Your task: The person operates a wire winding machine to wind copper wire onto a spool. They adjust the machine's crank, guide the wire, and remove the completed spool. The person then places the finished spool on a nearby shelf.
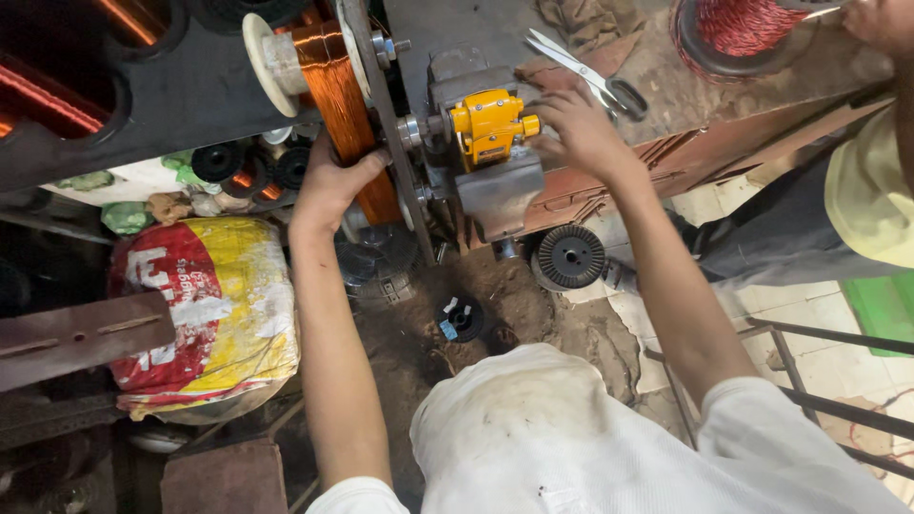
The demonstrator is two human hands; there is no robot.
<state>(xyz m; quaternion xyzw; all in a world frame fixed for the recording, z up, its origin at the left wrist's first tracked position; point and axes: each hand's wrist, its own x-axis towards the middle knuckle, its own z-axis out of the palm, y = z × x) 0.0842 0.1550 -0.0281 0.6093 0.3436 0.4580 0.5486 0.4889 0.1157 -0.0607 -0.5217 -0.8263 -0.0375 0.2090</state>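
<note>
My left hand (328,181) grips the lower part of a coil of shiny copper wire (335,81) wound on a white spool (262,59) mounted on a grey metal winding machine (476,181). My right hand (576,128) rests fingers-bent against the machine's right side, touching beside its yellow counter unit (487,122). A round metal disc (381,105) separates the coil from the machine body. My white shirt fills the bottom of the view.
Scissors (590,76) lie on the rusty workbench (705,95) behind my right hand, near a red wire spool (743,24). A red and yellow sack (205,309) sits on the floor at left. Black spools (568,257) lie below. Another person in yellow (871,190) stands at right.
</note>
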